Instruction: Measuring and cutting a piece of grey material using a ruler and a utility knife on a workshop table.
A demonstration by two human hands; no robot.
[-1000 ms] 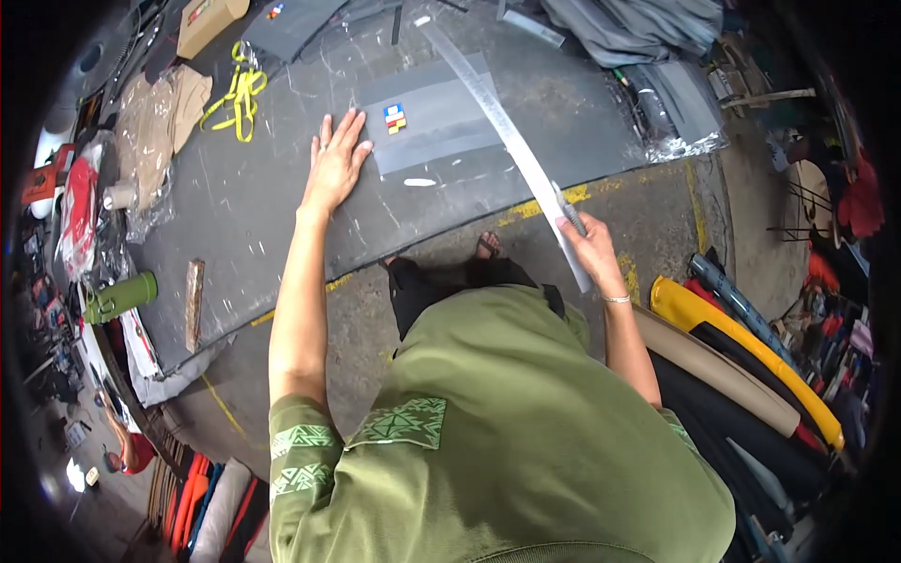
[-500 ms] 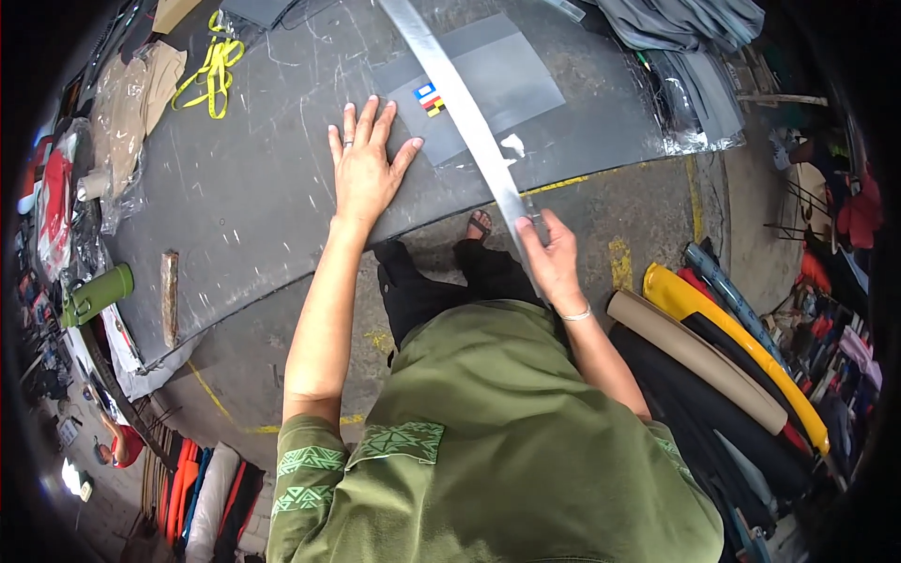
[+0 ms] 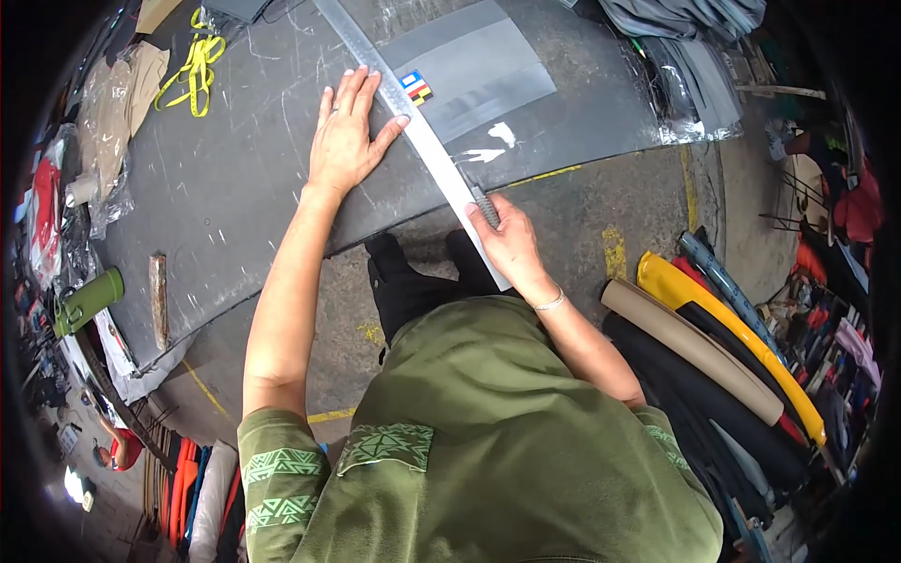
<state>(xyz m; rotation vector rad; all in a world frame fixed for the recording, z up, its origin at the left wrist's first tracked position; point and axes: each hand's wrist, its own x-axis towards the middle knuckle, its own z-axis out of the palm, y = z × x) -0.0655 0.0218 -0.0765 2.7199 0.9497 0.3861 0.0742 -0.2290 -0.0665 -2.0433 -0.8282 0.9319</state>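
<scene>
A long metal ruler lies slantwise over the dark table, along the left edge of a grey sheet. My left hand rests flat with fingers stretched, its fingertips and thumb touching the ruler's left side. Beyond the table's near edge, my right hand is closed round a utility knife with a grey ribbed handle. That hand also lies against the ruler's near end, which overhangs the table; whether it grips the ruler too, I cannot tell. A small coloured label sits on the sheet beside the ruler.
Yellow tape measure and plastic-wrapped fabric lie at the far left. A wooden stick and a green case are at the left edge. Folded grey material is at the right; a beige roll and yellow roll stand below.
The ruler has shifted left, off the middle of the sheet to its left edge. Both hands have moved left; my left hand now touches the ruler. The knife shows more clearly in my right hand.
</scene>
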